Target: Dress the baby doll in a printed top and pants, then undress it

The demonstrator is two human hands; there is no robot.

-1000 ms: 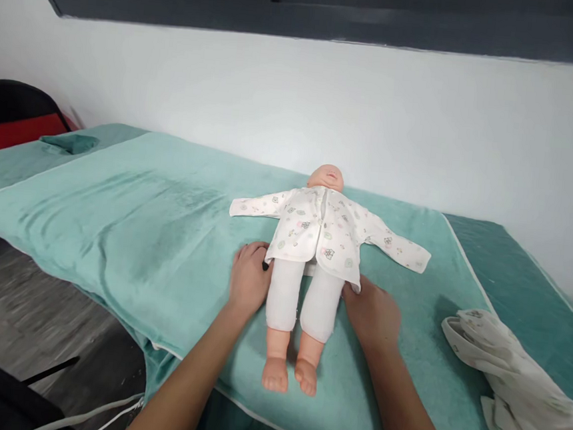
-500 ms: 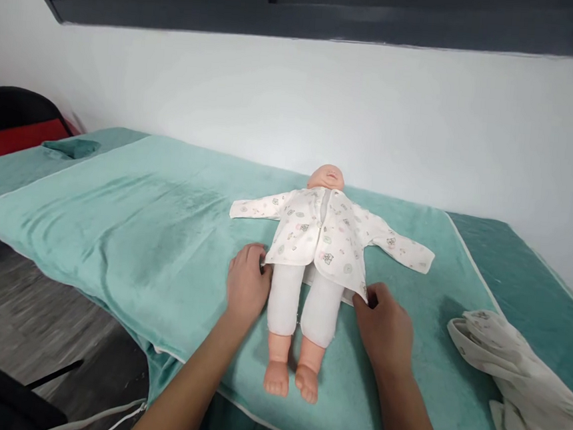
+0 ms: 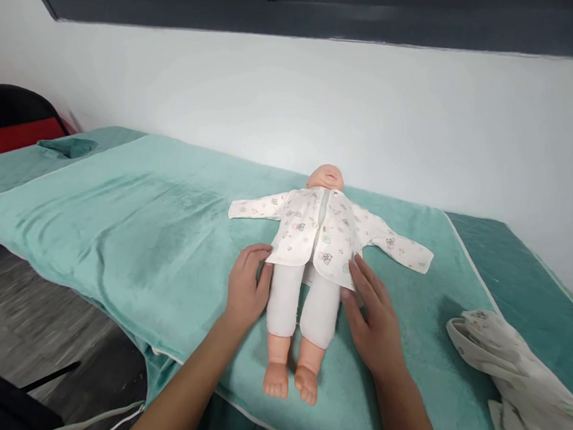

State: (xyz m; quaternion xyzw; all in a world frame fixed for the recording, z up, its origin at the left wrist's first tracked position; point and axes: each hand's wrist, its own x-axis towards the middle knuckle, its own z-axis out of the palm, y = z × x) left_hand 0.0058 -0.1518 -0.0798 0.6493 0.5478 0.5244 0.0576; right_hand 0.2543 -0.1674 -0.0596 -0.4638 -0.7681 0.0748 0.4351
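A baby doll (image 3: 326,178) lies on its back, its head toward the wall and its bare feet toward me. It wears a white printed baby jacket (image 3: 297,233) with both sleeves spread out; white covers the upper legs. At the jacket's lower left edge, my left hand (image 3: 249,285) rests with its fingers apart, fingertips touching the hem. My right hand (image 3: 372,316) lies against the lower right side, fingers stretched out and touching the cloth. Neither hand grips anything that I can see.
A green sheet (image 3: 165,231) covers the bed under the doll. Crumpled white printed clothing (image 3: 517,382) lies at the right. The white wall (image 3: 276,100) stands behind, below a dark window frame (image 3: 184,5). A red and black chair (image 3: 18,124) is at the far left.
My right hand has let go of the jacket's right corner and spread its fingers, moving inward against the side. That corner now sits closer to the doll. My left hand has barely moved.
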